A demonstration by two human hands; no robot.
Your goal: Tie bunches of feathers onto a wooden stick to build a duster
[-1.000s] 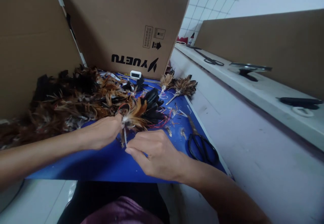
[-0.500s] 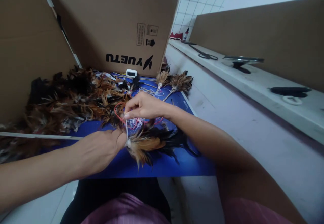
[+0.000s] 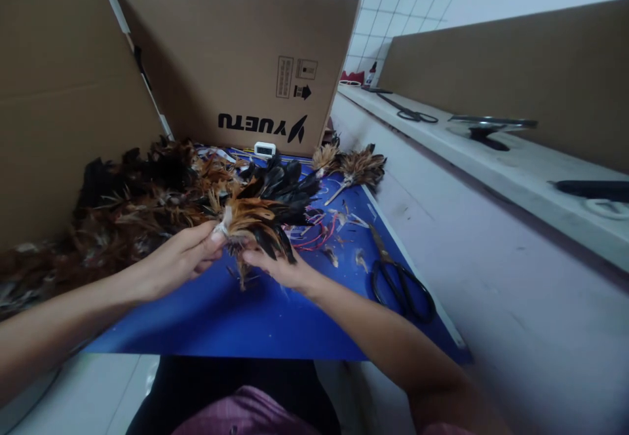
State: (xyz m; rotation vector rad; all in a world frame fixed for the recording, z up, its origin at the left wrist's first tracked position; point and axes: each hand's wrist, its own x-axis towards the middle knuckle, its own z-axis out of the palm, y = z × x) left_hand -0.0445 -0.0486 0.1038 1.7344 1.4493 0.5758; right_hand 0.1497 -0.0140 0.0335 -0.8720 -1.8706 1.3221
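Note:
My left hand [image 3: 189, 251] is closed, its thumb and fingers pinching the white-wrapped base of a feather duster [image 3: 255, 219] with brown and glossy black feathers. The duster is raised above the blue tabletop, its feathers fanning toward the upper right. From below, my right hand [image 3: 278, 266] grips the underside of the same duster; feathers cover most of its fingers. A small tuft hangs beneath, between both hands. Behind the right hand, a tangle of red and white string [image 3: 319, 235] lies on the table.
A large heap of brown feathers [image 3: 132, 212] fills the left side. Two feather bundles [image 3: 363, 163] lie at the back right. Black-handled scissors [image 3: 400, 284] rest near the right edge. Cardboard [image 3: 236, 61] stands behind; a ledge [image 3: 442, 133] with tools runs along the right.
The feather duster has been lifted and turned up to the left, off the tabletop. My right hand has let go of the white strand and moved under the feathers. The scissors are now uncovered.

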